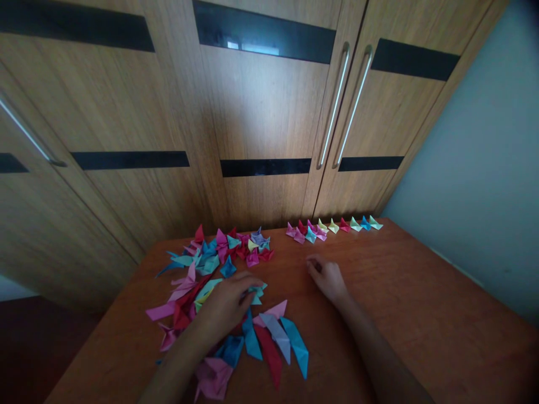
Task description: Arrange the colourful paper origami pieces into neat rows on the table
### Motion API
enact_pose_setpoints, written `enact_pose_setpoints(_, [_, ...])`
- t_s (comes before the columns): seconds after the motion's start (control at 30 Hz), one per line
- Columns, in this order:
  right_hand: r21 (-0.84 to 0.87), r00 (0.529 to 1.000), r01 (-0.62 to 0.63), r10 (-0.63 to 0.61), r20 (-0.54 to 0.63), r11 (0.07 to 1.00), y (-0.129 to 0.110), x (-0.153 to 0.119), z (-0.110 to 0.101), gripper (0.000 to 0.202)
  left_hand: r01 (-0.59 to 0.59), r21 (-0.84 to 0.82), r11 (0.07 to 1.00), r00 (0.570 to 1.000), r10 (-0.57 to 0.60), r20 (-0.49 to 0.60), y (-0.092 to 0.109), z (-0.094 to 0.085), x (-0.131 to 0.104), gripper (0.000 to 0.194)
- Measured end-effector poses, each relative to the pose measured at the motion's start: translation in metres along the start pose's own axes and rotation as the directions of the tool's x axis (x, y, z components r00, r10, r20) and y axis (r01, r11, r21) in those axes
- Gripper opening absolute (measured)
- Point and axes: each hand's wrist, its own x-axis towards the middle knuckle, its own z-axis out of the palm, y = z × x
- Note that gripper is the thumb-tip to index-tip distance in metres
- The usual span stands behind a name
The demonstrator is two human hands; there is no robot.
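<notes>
My left hand (233, 297) reaches over the middle of the folded papers, its fingers closed on a light teal folded paper (257, 293). To its right, my right hand (326, 275) rests just above the bare tabletop with its fingers curled; anything between the fingertips is too small to make out. Below my left hand lie long folded strips, among them a blue one (296, 345), a red one (269, 353) and a lavender one (278, 334). A pink folded piece (214, 377) is near my left forearm. A small blue piece (228, 267) sits above my left hand.
Small folded paper shapes (333, 226) stand in a row along the table's back right edge. A pile of colourful folded papers (208, 264) covers the back left. Behind the reddish wooden table (404, 297) stand wooden cabinet doors (261, 106); a pale wall (475, 168) is at the right.
</notes>
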Motion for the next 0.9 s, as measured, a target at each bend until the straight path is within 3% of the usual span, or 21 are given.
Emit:
enact_pose_setpoints(0.13, [0.274, 0.983, 0.099, -0.137, 0.123, 0.957, -0.031, -0.013, 0.009, 0.021, 0.039, -0.314, 0.948, 0.993, -0.071, -0.094, 0.003, -0.008, -0.004, 0.025])
enact_pose_setpoints(0.23, [0.461, 0.953, 0.091, -0.211, 0.218, 0.883, -0.058, -0.027, 0.013, 0.021, 0.097, -0.606, 0.790, 0.984, -0.167, -0.060, 0.001, -0.011, -0.010, 0.019])
enact_pose_setpoints(0.37, [0.730, 0.889, -0.079, -0.283, 0.360, 0.679, -0.085, -0.044, 0.017, 0.035, 0.134, -0.799, 0.586, 0.972, -0.235, -0.009, -0.003, -0.006, -0.015, 0.016])
enact_pose_setpoints(0.47, [0.835, 0.871, -0.213, -0.290, 0.398, 0.508, -0.093, -0.050, 0.023, 0.039, 0.163, -0.836, 0.523, 0.967, -0.253, 0.030, 0.000, -0.002, -0.014, 0.017])
enact_pose_setpoints(0.53, [0.845, 0.884, -0.254, -0.241, 0.400, 0.471, -0.094, -0.052, 0.028, 0.034, 0.176, -0.841, 0.512, 0.962, -0.270, 0.037, 0.004, 0.000, -0.011, 0.018])
enact_pose_setpoints(0.67, [0.839, 0.923, -0.225, -0.169, 0.347, 0.496, -0.091, -0.051, 0.034, 0.024, 0.220, -0.816, 0.534, 0.941, -0.338, 0.033, 0.007, 0.005, -0.008, 0.020])
enact_pose_setpoints(0.9, [0.618, 0.950, 0.076, -0.245, 0.193, 0.782, -0.098, -0.051, 0.025, 0.008, 0.225, -0.648, 0.728, 0.934, -0.351, -0.070, 0.003, 0.010, -0.012, 0.022])
